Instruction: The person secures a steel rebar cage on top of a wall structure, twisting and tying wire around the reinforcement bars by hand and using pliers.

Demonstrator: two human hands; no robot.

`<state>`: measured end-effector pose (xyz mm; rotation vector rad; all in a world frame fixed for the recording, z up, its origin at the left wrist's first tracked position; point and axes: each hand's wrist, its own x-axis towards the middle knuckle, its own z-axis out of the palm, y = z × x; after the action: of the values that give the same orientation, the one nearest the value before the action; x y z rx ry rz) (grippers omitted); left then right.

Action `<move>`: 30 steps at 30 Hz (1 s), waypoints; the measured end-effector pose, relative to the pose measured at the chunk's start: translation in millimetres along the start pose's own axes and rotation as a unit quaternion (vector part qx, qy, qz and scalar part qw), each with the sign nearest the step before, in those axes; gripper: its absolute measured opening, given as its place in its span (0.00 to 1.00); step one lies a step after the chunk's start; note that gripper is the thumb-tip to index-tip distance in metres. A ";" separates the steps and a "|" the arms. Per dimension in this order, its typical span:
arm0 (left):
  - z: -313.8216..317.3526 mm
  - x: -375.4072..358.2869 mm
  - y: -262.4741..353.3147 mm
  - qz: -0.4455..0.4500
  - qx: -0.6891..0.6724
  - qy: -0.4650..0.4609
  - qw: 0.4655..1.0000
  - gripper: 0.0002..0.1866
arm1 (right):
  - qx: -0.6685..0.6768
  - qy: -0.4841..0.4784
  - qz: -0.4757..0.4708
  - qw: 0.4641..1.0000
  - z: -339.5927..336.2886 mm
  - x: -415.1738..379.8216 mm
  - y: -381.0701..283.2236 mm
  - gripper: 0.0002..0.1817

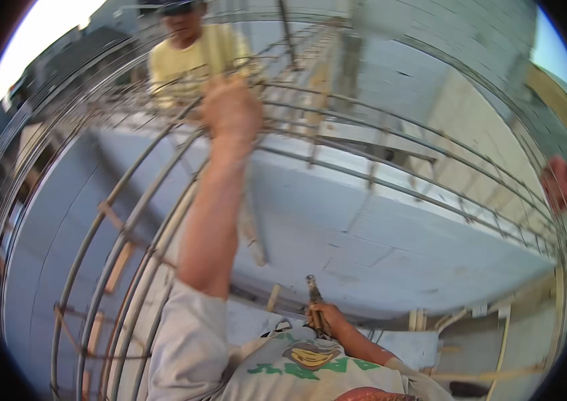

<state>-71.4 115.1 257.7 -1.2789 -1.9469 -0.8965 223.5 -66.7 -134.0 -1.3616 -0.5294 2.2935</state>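
Note:
My left hand [231, 110] is raised at the top of the rebar cage [137, 217], its fingers closed in a fist where several bars meet. Motion blurs it, and I cannot tell what is inside the fist. Low in front of my shirt, my right hand [325, 315] is wrapped round a pair of pincers [315, 294], their jaws pointing up and away from me. Long ribbed bars with thin stirrups run from the left hand down to the lower left and across to the right.
A person in a yellow shirt [180, 63] stands beyond the cage. At the right edge another person's head [557, 184] shows. A pale block wall [337, 220] lies below the bars. Wooden boards [490, 371] are at lower right.

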 end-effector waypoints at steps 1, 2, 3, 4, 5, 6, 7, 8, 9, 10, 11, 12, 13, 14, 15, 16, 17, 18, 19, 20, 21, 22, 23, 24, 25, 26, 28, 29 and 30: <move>3.0 -6.5 0.4 0.018 0.005 0.014 1.000 0.13 | 0.011 0.000 0.021 1.000 -4.6 2.1 -1.7 0.14; -1.8 -5.8 4.0 0.016 0.019 0.006 1.000 0.13 | -0.012 -0.011 -0.007 1.000 -8.5 5.4 2.4 0.10; 2.2 -4.5 2.0 0.009 0.027 -0.002 1.000 0.13 | -0.008 -0.003 -0.028 1.000 -13.5 18.1 9.3 0.10; 13.1 -3.4 -4.7 0.020 0.013 -0.004 1.000 0.13 | -0.012 0.000 -0.039 0.999 -21.5 25.2 15.6 0.10; -4.3 4.6 2.5 -0.007 0.016 -0.055 0.998 0.14 | 0.006 0.019 -0.056 0.998 -17.3 9.7 16.8 0.10; 6.4 10.6 -9.0 -0.015 -0.008 -0.076 0.997 0.16 | 0.002 0.027 -0.061 0.998 -11.1 -2.5 11.0 0.10; -1.1 9.6 -3.7 -0.018 0.002 -0.078 0.997 0.17 | -0.016 0.020 -0.058 0.998 1.8 -9.5 3.5 0.10; -10.6 10.5 -5.6 -0.028 0.019 -0.077 0.996 0.18 | -0.002 0.026 -0.059 0.998 7.9 -19.3 -0.7 0.10; -8.6 11.7 -7.4 -0.021 0.016 -0.074 0.997 0.19 | -0.003 0.037 -0.058 0.998 4.8 -15.2 -1.9 0.10; -6.6 13.2 -9.3 -0.013 0.008 -0.074 0.997 0.19 | -0.002 0.053 -0.058 0.997 -0.9 -14.2 1.6 0.10; -3.4 12.7 -10.9 -0.005 -0.003 -0.077 0.997 0.20 | 0.001 0.073 -0.057 0.996 -6.6 -17.2 6.7 0.10; -5.4 16.8 -15.9 0.012 0.002 -0.086 0.996 0.20 | 0.019 0.071 -0.069 0.995 -4.4 -22.0 9.9 0.11; -4.0 15.9 -14.2 0.014 0.003 -0.079 0.997 0.20 | 0.033 0.069 -0.080 0.994 -9.0 -26.9 12.0 0.12; -3.3 13.9 -13.2 0.014 0.006 -0.071 0.997 0.20 | 0.047 0.065 -0.089 0.993 -12.3 -29.8 14.3 0.14; -1.4 11.7 -13.4 0.015 0.009 -0.064 0.998 0.20 | 0.045 0.076 -0.087 0.992 -15.6 -31.4 17.2 0.14; 6.1 13.8 -18.5 0.028 -0.001 -0.064 0.998 0.21 | 0.042 0.088 -0.085 0.992 -20.0 -33.0 19.0 0.13; 8.7 12.3 -18.6 0.031 -0.005 -0.058 0.998 0.21 | 0.038 0.099 -0.084 0.991 -24.2 -36.2 18.4 0.13; 7.1 10.1 -16.4 0.035 -0.007 -0.052 0.998 0.21 | 0.036 0.111 -0.086 0.989 -26.6 -40.5 17.5 0.13; 3.2 10.3 -15.7 0.041 -0.008 -0.044 0.998 0.21 | 0.036 0.119 -0.089 0.988 -25.2 -42.5 16.5 0.12; -2.5 9.0 -12.6 0.036 -0.008 -0.052 0.998 0.21 | 0.035 0.126 -0.087 0.988 -23.6 -45.2 17.2 0.12; -9.9 7.8 -7.5 0.033 -0.005 -0.063 0.997 0.21 | 0.042 0.125 -0.085 0.988 -18.8 -49.5 17.3 0.12; -13.1 6.0 -6.2 0.029 -0.005 -0.074 0.997 0.21 | 0.049 0.126 -0.082 0.987 -14.9 -56.7 14.2 0.12; -9.1 6.3 -10.4 0.033 -0.004 -0.072 0.997 0.21 | 0.055 0.129 -0.084 0.987 -13.9 -60.2 11.4 0.12; -5.2 7.9 -11.9 0.037 -0.006 -0.069 0.997 0.21 | 0.066 0.125 -0.075 0.987 -14.4 -57.8 10.5 0.11; -3.6 8.4 -11.0 0.041 -0.008 -0.065 0.997 0.21 | 0.057 0.124 -0.078 0.988 -14.2 -57.2 9.7 0.11; -4.6 8.8 -11.5 0.037 -0.006 -0.059 0.998 0.20 | 0.049 0.121 -0.083 0.988 -9.0 -55.0 8.8 0.11; -3.3 8.4 -10.0 0.030 -0.005 -0.057 0.998 0.20 | 0.041 0.113 -0.078 0.990 -10.2 -54.9 4.9 0.11; -3.6 8.0 -10.4 0.026 -0.002 -0.055 0.998 0.19 | 0.043 0.106 -0.069 0.991 -13.0 -51.2 5.2 0.11; -5.1 6.9 -10.0 0.017 -0.002 -0.058 0.998 0.19 | 0.045 0.098 -0.061 0.992 -13.7 -47.5 5.8 0.11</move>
<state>-82.3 111.5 264.2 -1.3909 -2.0066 -0.8246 255.3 -95.4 -108.5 -1.4483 -0.4272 2.0355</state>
